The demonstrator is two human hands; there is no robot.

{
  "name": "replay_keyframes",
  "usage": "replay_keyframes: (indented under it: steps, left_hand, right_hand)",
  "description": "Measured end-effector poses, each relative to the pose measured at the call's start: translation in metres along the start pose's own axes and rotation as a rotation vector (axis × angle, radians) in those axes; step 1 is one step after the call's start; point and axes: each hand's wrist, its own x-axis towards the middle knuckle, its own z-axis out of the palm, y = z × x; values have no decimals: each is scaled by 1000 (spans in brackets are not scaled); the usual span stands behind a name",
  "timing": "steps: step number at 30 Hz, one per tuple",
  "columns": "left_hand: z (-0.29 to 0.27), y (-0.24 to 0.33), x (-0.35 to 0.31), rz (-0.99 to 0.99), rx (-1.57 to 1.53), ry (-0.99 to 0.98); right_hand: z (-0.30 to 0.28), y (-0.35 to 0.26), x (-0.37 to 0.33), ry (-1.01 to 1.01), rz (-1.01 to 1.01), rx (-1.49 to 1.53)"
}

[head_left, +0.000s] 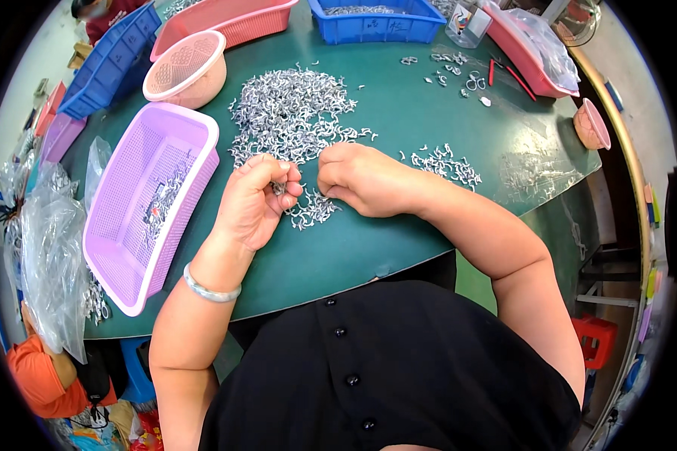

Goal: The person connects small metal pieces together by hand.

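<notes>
At the near side, a pale bangle [210,293] is circling the person's left wrist above the green desk [293,279]. The left hand [250,197] is curling its fingers in on a few silvery pieces, some showing beside the thumb. Just to its right, the right hand [367,182] is bending its fingers toward its thumb; the tips are hiding whatever may be between them, so I can't tell whether it is gripping anything. A small clump [312,212] of the same pieces is lying between the hands on the desk.

They're looking light, stiff and hard, probably smooth enough to be slipping from a loose hold. I'd be pinching one across the middle of its bend; breakage is hardly worrying me.

To the left, a purple basket [119,240] is holding more pieces. Another patch [450,167] is lying right, beyond the right forearm. Farther off, the main pile [289,105] is spreading, with a round basket [204,84] standing far left, red-handled pliers [520,83] lying far right, and a blue tray [380,30] sitting at the far side.
</notes>
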Motion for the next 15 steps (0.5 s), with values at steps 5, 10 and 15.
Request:
replay_keyframes:
  steps: [5, 10, 15]
  left_hand:
    - [1, 0, 1, -59, 22, 16]
    - [2, 1, 1, -69, 17, 13]
    - [0, -1, 2, -61, 25, 6]
  right_hand:
    - [0, 2, 0, 17, 43, 3]
    - [2, 2, 1, 36, -35, 43]
    - [0, 2, 2, 61, 21, 75]
